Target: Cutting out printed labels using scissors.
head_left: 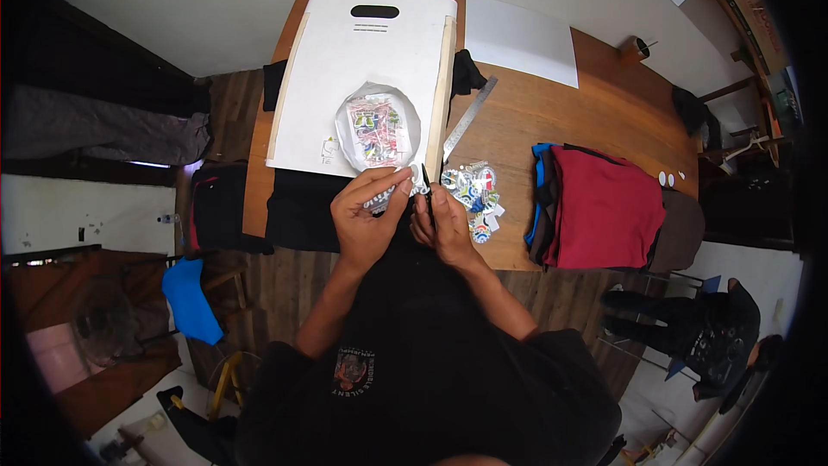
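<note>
My left hand (366,214) pinches a small printed sticker sheet (378,201) in white, black and grey, its fingers partly covering it. Fingers closed, my right hand (443,223) grips a slim black pointed tool (425,174) that looks like scissors; its handle is hidden in the hand. The tip meets the upper right edge of the sheet. Just beyond both hands, an open white plastic bag (349,140) holds several printed pieces (377,128) in red, green and white. Beside my right hand lies a loose pile of colourful cut stickers (476,194).
The bag rests on a white board (323,60) with a handle slot, on the wooden table (517,121). Black cloth (297,216) shows under the board. A metal ruler (470,119), white paper (526,39) and folded red cloth (604,211) lie to the right.
</note>
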`<move>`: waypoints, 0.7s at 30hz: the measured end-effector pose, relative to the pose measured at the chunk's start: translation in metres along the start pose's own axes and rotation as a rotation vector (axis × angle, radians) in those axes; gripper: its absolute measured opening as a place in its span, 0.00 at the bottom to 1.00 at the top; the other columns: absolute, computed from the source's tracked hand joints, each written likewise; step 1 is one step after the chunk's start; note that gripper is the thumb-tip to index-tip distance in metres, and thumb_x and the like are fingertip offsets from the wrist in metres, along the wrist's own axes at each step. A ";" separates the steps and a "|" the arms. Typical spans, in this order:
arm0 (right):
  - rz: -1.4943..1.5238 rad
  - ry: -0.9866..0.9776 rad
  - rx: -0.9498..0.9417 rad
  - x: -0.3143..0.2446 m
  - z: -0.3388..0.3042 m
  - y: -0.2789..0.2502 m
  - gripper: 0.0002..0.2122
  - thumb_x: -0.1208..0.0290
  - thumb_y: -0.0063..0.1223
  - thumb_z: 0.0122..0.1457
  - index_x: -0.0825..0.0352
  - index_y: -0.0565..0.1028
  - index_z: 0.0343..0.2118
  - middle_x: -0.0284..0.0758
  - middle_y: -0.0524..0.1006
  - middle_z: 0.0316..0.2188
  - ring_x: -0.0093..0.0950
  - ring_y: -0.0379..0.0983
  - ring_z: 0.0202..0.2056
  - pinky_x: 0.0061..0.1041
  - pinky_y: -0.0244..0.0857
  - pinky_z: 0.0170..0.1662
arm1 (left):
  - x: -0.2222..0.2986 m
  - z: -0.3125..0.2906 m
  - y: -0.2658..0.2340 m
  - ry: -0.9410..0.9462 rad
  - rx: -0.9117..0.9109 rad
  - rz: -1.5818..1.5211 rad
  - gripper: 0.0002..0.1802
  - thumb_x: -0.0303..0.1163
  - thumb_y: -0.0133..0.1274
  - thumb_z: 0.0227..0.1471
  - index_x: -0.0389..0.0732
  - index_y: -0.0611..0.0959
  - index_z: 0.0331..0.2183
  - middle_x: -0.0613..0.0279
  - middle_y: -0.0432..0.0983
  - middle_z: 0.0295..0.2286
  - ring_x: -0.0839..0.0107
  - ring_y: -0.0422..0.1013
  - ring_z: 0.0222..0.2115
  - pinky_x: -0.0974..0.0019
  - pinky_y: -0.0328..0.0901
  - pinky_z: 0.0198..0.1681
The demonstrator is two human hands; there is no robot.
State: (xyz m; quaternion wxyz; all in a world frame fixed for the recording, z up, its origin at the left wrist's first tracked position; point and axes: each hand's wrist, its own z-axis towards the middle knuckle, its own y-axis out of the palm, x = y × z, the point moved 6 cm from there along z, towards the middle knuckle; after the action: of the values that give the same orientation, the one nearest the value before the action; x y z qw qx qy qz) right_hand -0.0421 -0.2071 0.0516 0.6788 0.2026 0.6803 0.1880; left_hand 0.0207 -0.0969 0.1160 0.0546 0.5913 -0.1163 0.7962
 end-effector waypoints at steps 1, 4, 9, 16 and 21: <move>0.000 0.000 0.000 0.002 0.000 -0.001 0.19 0.53 0.28 0.70 0.64 0.63 0.31 0.25 0.54 0.11 0.16 0.47 0.10 0.17 0.45 0.15 | 0.000 0.000 0.000 0.004 0.000 0.001 0.11 0.16 0.60 0.48 0.32 0.85 0.37 0.56 0.80 0.31 0.74 0.75 0.33 0.74 0.67 0.38; 0.080 0.002 0.030 0.005 -0.001 -0.003 0.18 0.55 0.30 0.71 0.66 0.65 0.33 0.23 0.54 0.11 0.14 0.46 0.11 0.16 0.44 0.16 | -0.004 -0.001 0.000 -0.021 0.003 -0.046 0.11 0.16 0.60 0.48 0.31 0.85 0.37 0.56 0.80 0.31 0.75 0.75 0.33 0.75 0.67 0.38; -0.008 -0.064 0.103 -0.020 0.010 -0.010 0.19 0.55 0.30 0.71 0.69 0.66 0.40 0.25 0.58 0.14 0.15 0.53 0.14 0.15 0.52 0.19 | -0.010 -0.003 0.002 -0.033 -0.035 -0.081 0.10 0.16 0.60 0.48 0.31 0.84 0.36 0.57 0.80 0.32 0.76 0.75 0.33 0.76 0.67 0.38; -0.388 -0.103 0.125 -0.057 0.030 -0.018 0.09 0.66 0.52 0.62 0.68 0.72 0.36 0.20 0.62 0.21 0.10 0.52 0.22 0.12 0.49 0.26 | -0.020 -0.003 0.010 -0.181 -0.101 -0.315 0.16 0.16 0.59 0.49 0.33 0.72 0.40 0.58 0.79 0.32 0.80 0.74 0.33 0.79 0.68 0.36; -0.499 -0.064 0.102 -0.056 0.031 -0.022 0.06 0.71 0.56 0.59 0.68 0.73 0.33 0.20 0.61 0.20 0.10 0.51 0.22 0.11 0.48 0.26 | -0.019 0.000 0.009 -0.215 -0.173 -0.242 0.21 0.15 0.60 0.48 0.32 0.72 0.44 0.59 0.78 0.32 0.78 0.74 0.34 0.77 0.68 0.38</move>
State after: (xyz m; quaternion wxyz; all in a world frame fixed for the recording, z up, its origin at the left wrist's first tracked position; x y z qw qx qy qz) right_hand -0.0117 -0.2565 0.0871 0.7144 0.0685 0.6959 -0.0263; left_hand 0.0246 -0.1043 0.0966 0.1877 0.6758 -0.1176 0.7030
